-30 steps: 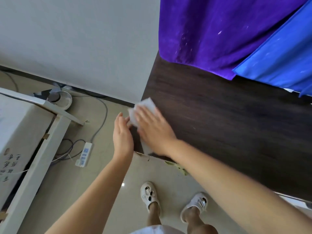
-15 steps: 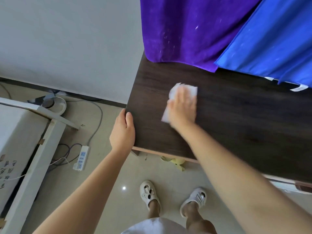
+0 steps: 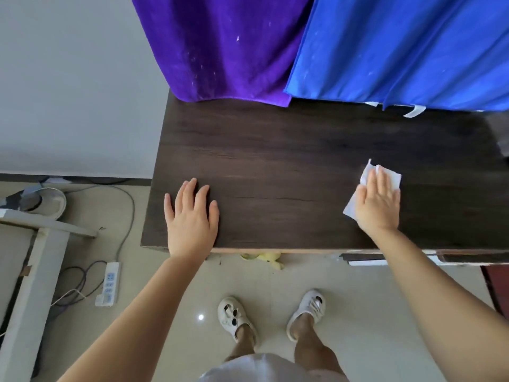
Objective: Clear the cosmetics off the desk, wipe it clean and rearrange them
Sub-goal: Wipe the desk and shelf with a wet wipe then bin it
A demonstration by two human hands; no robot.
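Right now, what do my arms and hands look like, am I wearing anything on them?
Both arms are bare from the hands up to the frame's lower edge: no sleeves are visible. The left hand and the right hand carry no gloves, and no rings, watch or bracelets show. No markings show on them either.
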